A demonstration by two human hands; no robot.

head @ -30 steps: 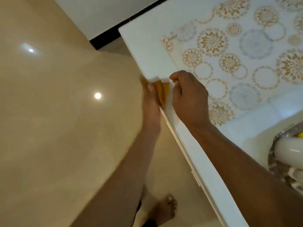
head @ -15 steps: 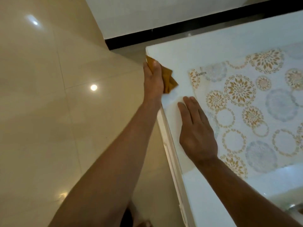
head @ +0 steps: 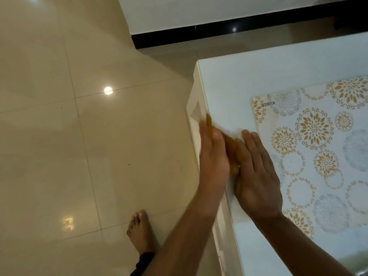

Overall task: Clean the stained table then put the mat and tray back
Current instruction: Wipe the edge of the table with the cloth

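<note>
Left hand (head: 214, 156), blurred, grips orange cloth (head: 233, 150), drawn back from table (head: 258, 80) corner toward six o'clock; edge-wiping continues. Right hand (head: 256, 172) flat, nine o'clock of mat (head: 318, 148).

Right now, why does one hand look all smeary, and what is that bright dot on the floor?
In the head view, the left hand and its orange cloth are motion-blurred at the table edge; the right hand is sharper. The dot is lamp glare on glossy floor tiles.

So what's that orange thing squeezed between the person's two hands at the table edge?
In the head view, a mustard-orange cloth lies between the left hand and the right hand, on the white table beside the mat.
</note>
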